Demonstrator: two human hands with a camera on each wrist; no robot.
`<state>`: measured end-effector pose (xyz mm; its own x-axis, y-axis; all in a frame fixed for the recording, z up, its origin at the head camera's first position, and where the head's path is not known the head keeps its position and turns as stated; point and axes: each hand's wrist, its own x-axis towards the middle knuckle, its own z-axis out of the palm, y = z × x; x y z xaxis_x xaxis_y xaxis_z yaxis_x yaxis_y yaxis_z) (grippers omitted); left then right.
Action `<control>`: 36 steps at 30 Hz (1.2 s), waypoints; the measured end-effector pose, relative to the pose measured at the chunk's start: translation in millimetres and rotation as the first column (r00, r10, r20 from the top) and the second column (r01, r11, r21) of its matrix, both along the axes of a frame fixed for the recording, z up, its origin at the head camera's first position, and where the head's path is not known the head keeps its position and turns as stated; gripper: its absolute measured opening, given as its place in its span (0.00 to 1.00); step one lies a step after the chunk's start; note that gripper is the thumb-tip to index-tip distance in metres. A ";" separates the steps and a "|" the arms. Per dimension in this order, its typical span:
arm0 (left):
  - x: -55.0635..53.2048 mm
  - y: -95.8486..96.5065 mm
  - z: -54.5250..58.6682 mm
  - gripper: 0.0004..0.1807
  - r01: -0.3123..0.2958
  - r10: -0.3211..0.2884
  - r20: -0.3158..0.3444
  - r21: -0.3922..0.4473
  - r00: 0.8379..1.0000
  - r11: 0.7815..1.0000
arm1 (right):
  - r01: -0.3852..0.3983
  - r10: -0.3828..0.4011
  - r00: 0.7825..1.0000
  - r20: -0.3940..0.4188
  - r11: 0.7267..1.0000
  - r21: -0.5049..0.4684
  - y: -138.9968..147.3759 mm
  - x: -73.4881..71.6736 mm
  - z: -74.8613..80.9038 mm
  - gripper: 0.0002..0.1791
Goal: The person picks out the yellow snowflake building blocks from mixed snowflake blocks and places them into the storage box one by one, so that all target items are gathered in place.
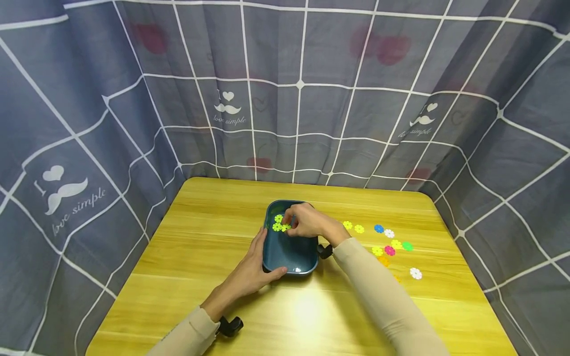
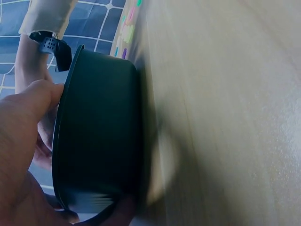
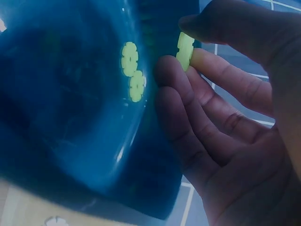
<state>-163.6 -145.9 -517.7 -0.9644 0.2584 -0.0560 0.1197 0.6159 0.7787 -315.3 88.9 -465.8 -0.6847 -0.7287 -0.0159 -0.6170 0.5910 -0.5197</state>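
A dark blue-green rectangular tray [image 1: 291,254] with rounded corners stands on the table. My left hand [image 1: 247,269] grips its near left corner, thumb at the near rim and fingers along the left side. Over the tray's far part, my right hand [image 1: 309,221] pinches a yellow-green flower-shaped piece [image 3: 185,52] between thumb and fingertips. Two like flower pieces [image 3: 130,59] lie side by side on the tray's inside in the right wrist view. From the head, yellow-green flowers [image 1: 278,218] show clustered near the far left, just beside my right fingertips.
Right of the tray, several flower pieces lie scattered on the wooden table [image 1: 213,222]: yellow [image 1: 359,229], blue [image 1: 379,229], pink [image 1: 389,250], green [image 1: 407,246], orange and white [image 1: 416,273]. A grey checked curtain [image 1: 276,109] hangs behind and at both sides.
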 end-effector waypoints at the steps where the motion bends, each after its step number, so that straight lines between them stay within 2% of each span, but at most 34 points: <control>1: -0.1 0.2 -0.3 0.70 0.000 0.000 0.000 -0.001 1.000 1.000 | 0.000 0.000 1.000 -0.001 1.000 0.006 -1.4 -0.6 -1.3 0.14; 10: 0.0 -0.6 -0.8 0.71 -0.002 0.002 0.005 -0.001 1.000 1.000 | 0.006 -0.006 1.000 0.012 0.999 0.034 -12.1 -4.1 -10.0 0.14; 18: -0.1 -2.1 -2.7 0.70 0.003 -0.004 0.010 0.009 1.000 1.000 | -0.006 0.005 0.999 0.036 0.999 0.045 -21.1 -8.2 -10.2 0.13; 31: -0.3 -2.0 -4.1 0.70 0.003 -0.003 0.007 0.015 1.000 1.000 | -0.129 0.123 0.989 0.077 0.989 0.079 -32.2 -22.9 -16.2 0.13; 36: -0.4 -2.9 -5.2 0.70 0.006 -0.006 0.006 0.020 1.000 1.000 | -0.144 0.135 0.987 0.086 0.984 0.102 -34.9 -25.3 -20.0 0.13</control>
